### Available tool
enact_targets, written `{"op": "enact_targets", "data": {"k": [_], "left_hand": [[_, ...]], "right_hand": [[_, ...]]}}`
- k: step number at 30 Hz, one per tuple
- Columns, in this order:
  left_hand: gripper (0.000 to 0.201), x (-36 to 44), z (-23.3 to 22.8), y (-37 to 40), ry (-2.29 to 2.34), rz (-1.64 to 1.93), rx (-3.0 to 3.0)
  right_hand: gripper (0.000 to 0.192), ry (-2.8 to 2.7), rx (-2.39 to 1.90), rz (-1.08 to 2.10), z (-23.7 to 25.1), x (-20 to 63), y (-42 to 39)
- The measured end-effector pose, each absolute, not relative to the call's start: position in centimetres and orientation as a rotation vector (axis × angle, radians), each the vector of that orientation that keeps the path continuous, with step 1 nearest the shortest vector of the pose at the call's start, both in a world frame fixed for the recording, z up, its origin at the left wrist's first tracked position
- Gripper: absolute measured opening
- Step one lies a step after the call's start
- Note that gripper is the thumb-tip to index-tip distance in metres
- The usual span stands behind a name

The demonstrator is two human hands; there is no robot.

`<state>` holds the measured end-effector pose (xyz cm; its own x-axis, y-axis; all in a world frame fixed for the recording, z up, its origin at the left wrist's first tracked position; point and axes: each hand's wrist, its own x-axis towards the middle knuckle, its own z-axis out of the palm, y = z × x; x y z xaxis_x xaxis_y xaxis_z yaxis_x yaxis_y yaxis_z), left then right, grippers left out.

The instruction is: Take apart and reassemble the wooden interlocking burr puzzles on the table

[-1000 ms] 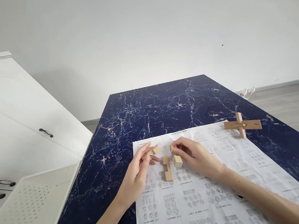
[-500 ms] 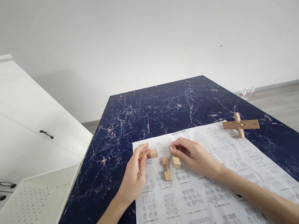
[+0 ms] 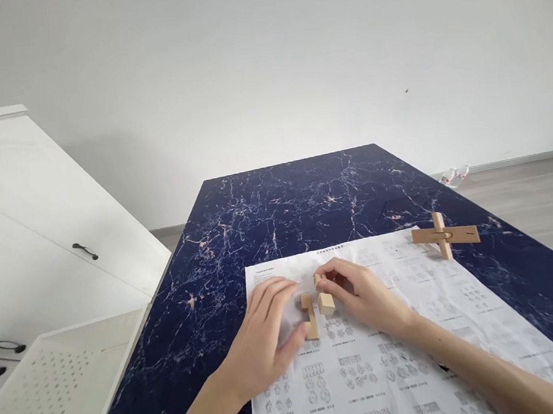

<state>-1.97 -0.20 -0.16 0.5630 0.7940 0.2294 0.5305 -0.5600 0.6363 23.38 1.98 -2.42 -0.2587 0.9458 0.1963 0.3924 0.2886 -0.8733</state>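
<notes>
My left hand [image 3: 266, 332] is open, with its fingers stretched forward and its thumb apart. The thumb tip meets or overlaps the lower end of a notched wooden block [image 3: 307, 305] on the printed sheet [image 3: 360, 398]. Under that palm, the view is hidden. My right hand [image 3: 360, 291] pinches a small wooden puzzle piece [image 3: 318, 279] between thumb and fingers; most of the piece is covered. Just below those fingers shows a wooden block end [image 3: 326, 304]; whether it joins the pinched piece I cannot tell.
A cross-shaped wooden assembly [image 3: 444, 235] stands at the sheet's far right corner. The sheet lies on a dark blue marbled table [image 3: 287, 212]. To the left are a white cabinet [image 3: 43, 195] and an open, perforated white drawer [image 3: 41, 390]. Behind is a wall [image 3: 259, 68].
My left hand has opened and come down toward the notched block. The wooden piece it pinched is out of sight. My right hand keeps its pinch in nearly the same place.
</notes>
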Motion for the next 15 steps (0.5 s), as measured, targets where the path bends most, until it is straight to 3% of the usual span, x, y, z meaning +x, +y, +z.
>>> {"op": "enact_targets", "data": {"k": [4, 9, 13, 15], "left_hand": [[0.07, -1.68, 0.08, -0.44, 0.971, 0.556, 2.325], [0.054, -1.47, -0.21, -0.34, 0.983, 0.614, 2.327], [0.062, -1.73, 0.02, -0.46, 0.983, 0.754, 2.325], [0.05, -1.85, 0.1, -0.63, 0.984, 0.786, 2.263]], "right_hand": [[0.025, -1.779, -1.2, 0.943, -2.41, 23.36, 2.03], [0.026, -1.775, -1.188, 0.955, -2.56, 23.34, 2.09], [0.027, -1.755, -1.196, 0.97, -2.54, 23.3, 2.05], [0.027, -1.75, -1.204, 0.973, -2.48, 23.28, 2.01]]}}
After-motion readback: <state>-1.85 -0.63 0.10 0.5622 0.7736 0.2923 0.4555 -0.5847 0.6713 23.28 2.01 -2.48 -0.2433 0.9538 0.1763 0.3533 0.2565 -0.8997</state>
